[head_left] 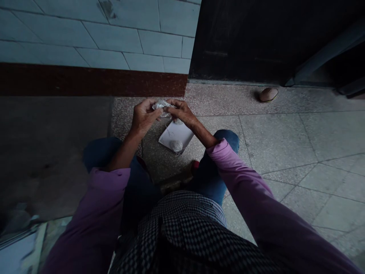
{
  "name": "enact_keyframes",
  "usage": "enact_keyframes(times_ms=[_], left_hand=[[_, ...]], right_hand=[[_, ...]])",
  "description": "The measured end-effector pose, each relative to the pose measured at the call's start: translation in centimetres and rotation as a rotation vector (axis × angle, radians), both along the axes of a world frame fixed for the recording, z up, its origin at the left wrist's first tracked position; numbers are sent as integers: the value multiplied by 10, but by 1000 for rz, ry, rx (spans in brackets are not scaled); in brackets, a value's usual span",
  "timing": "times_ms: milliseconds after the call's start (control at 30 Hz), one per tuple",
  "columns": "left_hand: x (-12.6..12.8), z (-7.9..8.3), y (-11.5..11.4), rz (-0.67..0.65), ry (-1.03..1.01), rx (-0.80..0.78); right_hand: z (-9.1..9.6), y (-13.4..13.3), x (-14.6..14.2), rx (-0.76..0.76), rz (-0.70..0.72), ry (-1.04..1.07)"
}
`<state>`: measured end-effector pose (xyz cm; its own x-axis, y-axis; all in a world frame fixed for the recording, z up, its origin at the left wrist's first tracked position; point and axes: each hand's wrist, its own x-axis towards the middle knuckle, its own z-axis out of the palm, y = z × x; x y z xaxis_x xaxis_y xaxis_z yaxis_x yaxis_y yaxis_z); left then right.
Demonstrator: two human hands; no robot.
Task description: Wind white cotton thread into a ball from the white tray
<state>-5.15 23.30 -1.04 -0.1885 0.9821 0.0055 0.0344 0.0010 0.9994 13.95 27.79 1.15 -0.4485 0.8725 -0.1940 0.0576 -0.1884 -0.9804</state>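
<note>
Out in front of my knees, both hands meet on a crumpled whitish bundle (162, 104), which looks like thread or thin plastic; I cannot tell which. My left hand (143, 117) is closed on its left side, thumb on top. My right hand (182, 112) pinches it from the right, fingertips close to those of the left. Below them a white sheet or flat box (182, 134) lies on the floor. On its near edge rests a ball of pale thread (176, 145). A second ball (178, 121) is partly hidden under my right hand, and a loose strand runs across the white surface.
A tiled wall (114, 36) with a dark red skirting (94, 79) rises ahead. To its right stands a dark door or panel (242, 42). A rounded brownish object (268, 94) lies on the speckled floor. Flat papers or boards (19, 247) are at lower left.
</note>
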Motion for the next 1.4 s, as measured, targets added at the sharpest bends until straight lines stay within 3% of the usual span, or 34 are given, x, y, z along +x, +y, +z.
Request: enact_keyframes(times_ms=[167, 400, 500, 567, 700, 767, 833, 900, 1000, 1067, 1233, 1400], left_hand=[[-6, 1, -3, -84, -30, -77], [-16, 4, -6, -19, -56, -72], [-18, 7, -6, 9, -94, -77], [-19, 6, -4, 62, -109, -81], [-18, 2, 3, 194, 10, -85], [-17, -1, 3, 193, 121, -77], [-15, -2, -1, 105, 217, -64], [-12, -1, -8, -74, 265, -81], [-11, 4, -16, -337, 208, -117], [-12, 7, -18, -379, 109, -89], [-18, 4, -10, -165, -66, 2], [-24, -3, -2, 77, 203, -11]], right_hand=[[-2, -3, 2, -47, 59, -13], [-14, 7, 7, -34, 14, 58], [-24, 3, 9, 139, 75, -182], [-28, -8, 8, 273, 203, -313], [-23, -26, 12, 405, 499, -322], [-15, -21, 19, 480, 475, -286], [-7, -9, 27, 559, 348, -271], [-3, 5, 33, 594, 237, -299], [-7, 17, 34, 553, 167, -319], [-13, 18, 28, 487, 167, -284], [-27, -3, 7, 363, 259, -280], [-26, -22, 4, 461, 469, -204]])
